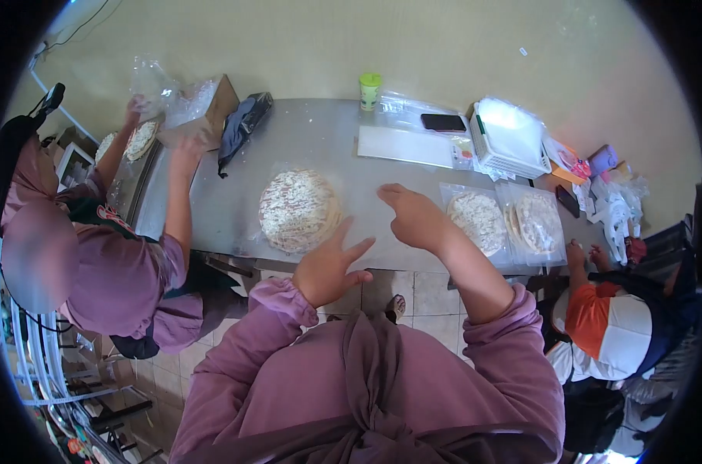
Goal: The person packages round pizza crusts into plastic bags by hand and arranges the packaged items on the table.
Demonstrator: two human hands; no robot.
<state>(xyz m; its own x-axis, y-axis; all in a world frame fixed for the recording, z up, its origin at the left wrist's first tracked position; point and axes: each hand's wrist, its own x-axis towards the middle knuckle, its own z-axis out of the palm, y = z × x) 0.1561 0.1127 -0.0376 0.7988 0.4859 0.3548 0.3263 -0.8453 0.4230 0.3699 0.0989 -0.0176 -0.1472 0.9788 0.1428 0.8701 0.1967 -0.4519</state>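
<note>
My left hand (329,269) is open, its fingers spread, at the lower right edge of a round pizza (298,209) covered in white shreds. Whether the fingertips touch the pizza is unclear. The pizza lies flat on the metal table (312,127), with traces of clear plastic around it. To the right of the pizza, above the table, my right hand (414,219) has its fingers bent and pressed together; anything between them is hidden. Farther right lie a bagged pizza (476,223) and another bagged pizza (538,220) overlapping more beneath.
A green-lidded cup (370,91), a phone (444,122), a white board (405,147) and a white basket (509,151) stand along the back. A co-worker (123,267) on the left reaches beside a cardboard box (212,116). Another person (610,329) is at the right.
</note>
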